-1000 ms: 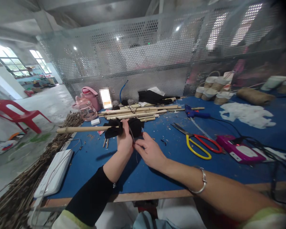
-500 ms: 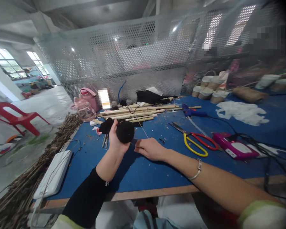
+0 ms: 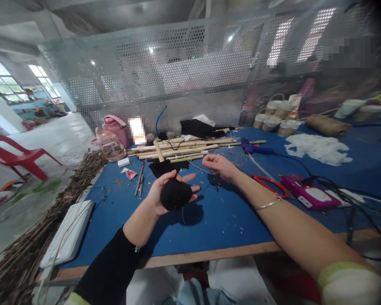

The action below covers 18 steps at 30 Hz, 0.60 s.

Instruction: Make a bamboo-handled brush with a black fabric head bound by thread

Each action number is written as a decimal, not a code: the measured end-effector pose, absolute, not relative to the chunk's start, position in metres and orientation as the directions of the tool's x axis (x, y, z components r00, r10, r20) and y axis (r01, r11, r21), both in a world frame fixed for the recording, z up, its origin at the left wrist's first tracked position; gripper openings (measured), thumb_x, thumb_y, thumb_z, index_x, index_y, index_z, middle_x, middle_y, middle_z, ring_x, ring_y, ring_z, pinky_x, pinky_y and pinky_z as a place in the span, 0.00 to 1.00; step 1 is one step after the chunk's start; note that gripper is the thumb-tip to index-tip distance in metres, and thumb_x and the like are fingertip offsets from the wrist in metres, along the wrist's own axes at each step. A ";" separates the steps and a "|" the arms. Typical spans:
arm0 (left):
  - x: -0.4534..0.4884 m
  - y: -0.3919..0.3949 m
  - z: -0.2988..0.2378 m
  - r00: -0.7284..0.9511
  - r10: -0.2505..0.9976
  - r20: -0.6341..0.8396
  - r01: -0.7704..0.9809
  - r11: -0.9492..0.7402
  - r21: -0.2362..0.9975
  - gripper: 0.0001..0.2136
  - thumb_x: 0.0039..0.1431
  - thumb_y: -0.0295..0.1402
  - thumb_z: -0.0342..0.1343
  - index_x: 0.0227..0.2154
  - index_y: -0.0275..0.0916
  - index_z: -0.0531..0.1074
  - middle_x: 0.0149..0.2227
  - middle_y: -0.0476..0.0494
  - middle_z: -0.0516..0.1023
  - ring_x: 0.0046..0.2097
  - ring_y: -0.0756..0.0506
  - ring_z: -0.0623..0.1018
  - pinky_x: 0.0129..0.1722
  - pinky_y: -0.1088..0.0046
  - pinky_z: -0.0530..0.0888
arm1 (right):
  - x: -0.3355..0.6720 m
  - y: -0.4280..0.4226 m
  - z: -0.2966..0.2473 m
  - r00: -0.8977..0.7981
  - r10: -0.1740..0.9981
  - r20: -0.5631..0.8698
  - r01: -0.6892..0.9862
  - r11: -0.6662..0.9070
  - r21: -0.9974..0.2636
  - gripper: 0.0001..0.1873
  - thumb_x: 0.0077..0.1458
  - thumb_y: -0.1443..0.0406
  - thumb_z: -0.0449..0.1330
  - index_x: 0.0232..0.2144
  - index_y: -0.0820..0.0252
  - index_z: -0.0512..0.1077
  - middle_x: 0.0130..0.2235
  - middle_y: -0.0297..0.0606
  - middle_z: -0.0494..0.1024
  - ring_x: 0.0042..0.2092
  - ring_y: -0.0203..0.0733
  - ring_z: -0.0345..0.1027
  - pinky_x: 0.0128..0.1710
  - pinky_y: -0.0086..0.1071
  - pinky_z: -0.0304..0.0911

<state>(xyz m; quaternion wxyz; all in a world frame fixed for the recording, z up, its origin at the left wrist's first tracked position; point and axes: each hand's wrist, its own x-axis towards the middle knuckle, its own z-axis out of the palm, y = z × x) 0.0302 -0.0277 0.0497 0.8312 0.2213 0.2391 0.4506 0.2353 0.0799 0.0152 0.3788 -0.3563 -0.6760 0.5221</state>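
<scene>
Head view: left hand (image 3: 155, 195) holds a black ball (image 3: 176, 194) above the near-middle of the counter (image 3: 209, 237), thumb at its upper edge, fingers spread wide behind it; palm largely covered by the ball. Black cloth (image 3: 160, 168) lies just beyond, with a pale rod (image 3: 158, 151) slanting away from it; the join of ball, cloth and rod is hidden. Right hand (image 3: 220, 167) apart from the ball, fingers drawn in narrow, seemingly on a pale thread (image 3: 192, 162), too fine to follow along its whole run. Right forearm (image 3: 273, 207) covers most of the scissors; red handle (image 3: 271, 186) shows. Bright blocky patch (image 3: 137, 130) at the counter's back, contents unreadable. Far right blurred, corner dark; red chair (image 3: 22, 154) cut by the left edge. Surface: blue top, bare wooden front edge, scattered chips. Bundle of poles (image 3: 190, 149) across the back, blue glue gun (image 3: 257, 149) beside their right end; crumpled white plastic (image 3: 319, 149) and purple box (image 3: 307, 195) to the right, white flat case (image 3: 68, 235) at near left. Room: perforated metal screen (image 3: 178, 84) behind, dry stems (image 3: 51, 220) heaped along the left side, grey floor (image 3: 57, 131), windows (image 3: 4, 82) at far left.
</scene>
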 end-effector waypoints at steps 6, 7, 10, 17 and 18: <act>0.025 -0.021 0.059 0.079 0.997 0.002 -0.806 0.063 0.589 0.14 0.55 0.39 0.50 0.20 0.38 0.70 0.46 0.40 0.76 0.51 0.36 0.73 0.43 0.61 0.74 | 0.203 0.060 0.005 -0.466 0.848 0.252 0.123 0.345 -0.931 0.14 0.50 0.55 0.57 0.25 0.60 0.63 0.19 0.25 0.60 0.20 0.30 0.52 0.22 0.25 0.50; 0.025 -0.019 0.059 0.017 1.000 0.019 -0.816 0.004 0.578 0.15 0.55 0.41 0.49 0.20 0.38 0.70 0.45 0.40 0.76 0.50 0.38 0.74 0.43 0.62 0.73 | 0.195 0.051 0.004 -0.475 0.832 0.285 0.181 0.410 -0.894 0.13 0.52 0.57 0.55 0.26 0.60 0.65 0.21 0.28 0.65 0.23 0.31 0.57 0.25 0.26 0.53; 0.031 -0.011 0.054 -0.163 0.986 -0.019 -0.784 -0.118 0.610 0.16 0.55 0.45 0.50 0.23 0.38 0.71 0.36 0.41 0.78 0.41 0.43 0.77 0.42 0.66 0.74 | 0.177 0.022 0.006 -0.576 0.748 0.330 0.406 0.613 -0.678 0.11 0.56 0.61 0.52 0.30 0.59 0.73 0.31 0.37 0.77 0.32 0.37 0.68 0.34 0.29 0.58; 0.029 -0.005 0.043 -0.084 0.987 -0.139 -0.679 0.045 0.733 0.23 0.55 0.50 0.46 0.26 0.33 0.73 0.27 0.39 0.77 0.32 0.43 0.78 0.32 0.67 0.75 | 0.186 0.007 0.025 -0.568 0.760 0.315 0.452 0.608 -0.653 0.13 0.55 0.64 0.52 0.31 0.60 0.77 0.29 0.36 0.78 0.31 0.38 0.69 0.32 0.28 0.58; 0.025 -0.004 0.044 -0.017 0.984 -0.176 -0.707 0.113 0.698 0.25 0.56 0.51 0.44 0.27 0.33 0.73 0.27 0.38 0.77 0.32 0.42 0.79 0.31 0.67 0.75 | 0.190 0.011 0.027 -0.526 0.786 0.325 0.435 0.577 -0.692 0.14 0.55 0.63 0.52 0.29 0.62 0.76 0.27 0.35 0.77 0.29 0.37 0.67 0.31 0.28 0.58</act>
